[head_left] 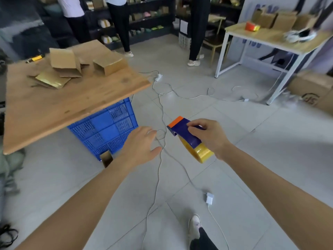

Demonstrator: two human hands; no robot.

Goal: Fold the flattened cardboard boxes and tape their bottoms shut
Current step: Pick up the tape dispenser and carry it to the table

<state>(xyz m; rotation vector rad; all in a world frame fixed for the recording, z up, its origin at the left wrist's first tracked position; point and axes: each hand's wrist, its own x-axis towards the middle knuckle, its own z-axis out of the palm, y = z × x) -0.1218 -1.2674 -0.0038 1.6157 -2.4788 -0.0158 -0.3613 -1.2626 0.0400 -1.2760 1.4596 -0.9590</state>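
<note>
Cardboard boxes point(108, 64) near table point(63, 109) edge, right fingers point(195, 124) gripping tape dispenser point(186, 135), left fingers point(150, 132) open

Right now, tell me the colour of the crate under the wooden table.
The crate is blue; head view shows it best.

A wooden surface point(54, 109) juts in from the left. Its near half is bare wood; cardboard boxes point(63, 60) crowd its far end. A blue crate point(104, 130) fills the space underneath. The left hand point(142, 145) and the right hand point(210, 136), which grips a tape dispenser point(185, 132), hang in open air over the tiled floor point(252, 141). White cables point(163, 112) trail across the floor between them. A white-framed table point(266, 36) and a large carton point(313, 87) block the far right.
</note>
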